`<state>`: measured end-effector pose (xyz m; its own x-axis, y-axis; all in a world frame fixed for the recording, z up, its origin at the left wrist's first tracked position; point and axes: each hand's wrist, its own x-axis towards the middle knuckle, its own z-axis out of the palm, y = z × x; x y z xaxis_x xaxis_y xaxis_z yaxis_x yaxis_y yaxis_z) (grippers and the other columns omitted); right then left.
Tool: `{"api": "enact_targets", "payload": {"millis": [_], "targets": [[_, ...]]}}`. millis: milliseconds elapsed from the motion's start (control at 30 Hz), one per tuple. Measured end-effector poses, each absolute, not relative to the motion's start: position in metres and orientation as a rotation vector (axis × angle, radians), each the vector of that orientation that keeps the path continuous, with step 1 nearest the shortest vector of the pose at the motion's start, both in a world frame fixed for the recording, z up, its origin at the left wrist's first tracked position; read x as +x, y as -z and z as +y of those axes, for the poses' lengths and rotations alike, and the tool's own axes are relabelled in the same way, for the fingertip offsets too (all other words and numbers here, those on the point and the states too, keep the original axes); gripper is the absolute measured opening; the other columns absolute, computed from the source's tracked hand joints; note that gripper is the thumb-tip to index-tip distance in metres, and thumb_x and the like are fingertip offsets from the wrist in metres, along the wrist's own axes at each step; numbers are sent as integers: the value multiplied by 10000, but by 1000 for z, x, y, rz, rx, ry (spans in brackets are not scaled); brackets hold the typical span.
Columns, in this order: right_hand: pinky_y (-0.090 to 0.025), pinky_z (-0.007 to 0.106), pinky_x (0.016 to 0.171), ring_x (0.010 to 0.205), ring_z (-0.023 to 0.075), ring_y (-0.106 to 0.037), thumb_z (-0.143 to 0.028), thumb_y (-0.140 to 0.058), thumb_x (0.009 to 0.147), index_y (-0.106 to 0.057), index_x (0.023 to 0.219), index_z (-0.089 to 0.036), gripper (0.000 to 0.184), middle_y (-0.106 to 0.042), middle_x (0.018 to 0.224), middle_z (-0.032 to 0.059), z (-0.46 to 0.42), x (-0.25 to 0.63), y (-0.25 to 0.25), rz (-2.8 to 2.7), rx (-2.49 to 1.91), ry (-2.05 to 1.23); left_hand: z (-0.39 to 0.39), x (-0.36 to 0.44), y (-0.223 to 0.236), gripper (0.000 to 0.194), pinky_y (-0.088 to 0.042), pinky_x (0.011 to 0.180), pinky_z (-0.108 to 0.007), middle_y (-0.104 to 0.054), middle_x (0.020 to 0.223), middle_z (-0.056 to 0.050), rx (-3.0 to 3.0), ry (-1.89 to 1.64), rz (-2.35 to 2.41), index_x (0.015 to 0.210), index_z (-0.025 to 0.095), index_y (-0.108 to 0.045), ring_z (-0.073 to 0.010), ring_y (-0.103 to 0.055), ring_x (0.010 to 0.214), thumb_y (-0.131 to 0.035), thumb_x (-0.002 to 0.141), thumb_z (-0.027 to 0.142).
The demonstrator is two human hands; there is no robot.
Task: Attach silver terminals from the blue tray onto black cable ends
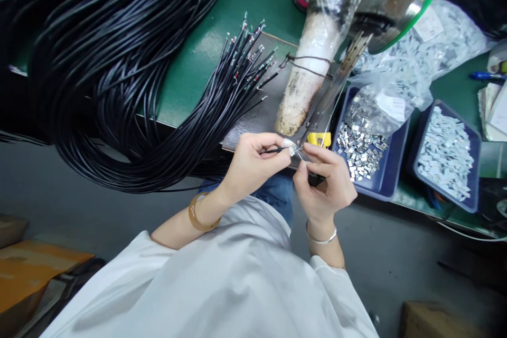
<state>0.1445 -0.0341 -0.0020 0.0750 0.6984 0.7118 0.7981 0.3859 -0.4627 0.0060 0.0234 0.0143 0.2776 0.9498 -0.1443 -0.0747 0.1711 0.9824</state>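
My left hand is closed in a pinch around the end of a black cable, with white tape wrapped on a fingertip. Just right of it, my right hand has its thumb and fingertips drawn together at a thin pale wire at the cable's tip. The fingers partly hide the tiny parts between the two hands. Beyond them stands a yellow block at the foot of a metal machine arm. A bundle of black cables with stripped, coloured wire ends lies to the left.
At right, one blue tray holds small metal pieces and a bag; another blue tray holds pale flat pieces. A plastic bag of similar pieces lies behind. A plastic-wrapped post rises centrally. Cardboard boxes sit on the floor.
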Motion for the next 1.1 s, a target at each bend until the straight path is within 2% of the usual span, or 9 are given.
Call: {"api": "enact_targets", "payload": {"millis": [200,367,633,1100], "targets": [[-643,318,803,926,165,-753,-90,-674,852,-593,936,-228,181,-760,1069,45,-36,146,3,-1644,-1347,90,23,7,-12,55,-325,481,-189,-533,552,21,1113,-932,999,661,138,-693,-76,-438,534,-708,687,183],[-624,325,853,942,165,-744,-78,-695,843,-642,951,-217,185,-767,1034,46,-36,146,2,-1630,-1366,82,23,8,-13,61,-235,445,-179,-433,516,54,1114,-922,994,692,123,-698,-44,-322,486,-712,696,182],[-624,330,858,947,171,-743,-71,-720,823,-666,958,-229,214,-763,1051,35,-37,146,1,-1629,-1378,78,22,8,-13,78,-196,430,-172,-360,517,74,1174,-964,965,713,107,-693,-34,-264,479,-693,716,185],[-645,331,822,934,174,-744,-69,-723,823,-675,970,-229,223,-757,1057,35,-35,143,0,-1609,-1386,115,22,8,-14,75,-195,425,-169,-433,547,52,1245,-1009,951,722,114,-715,-34,-283,486,-681,748,176]]}}
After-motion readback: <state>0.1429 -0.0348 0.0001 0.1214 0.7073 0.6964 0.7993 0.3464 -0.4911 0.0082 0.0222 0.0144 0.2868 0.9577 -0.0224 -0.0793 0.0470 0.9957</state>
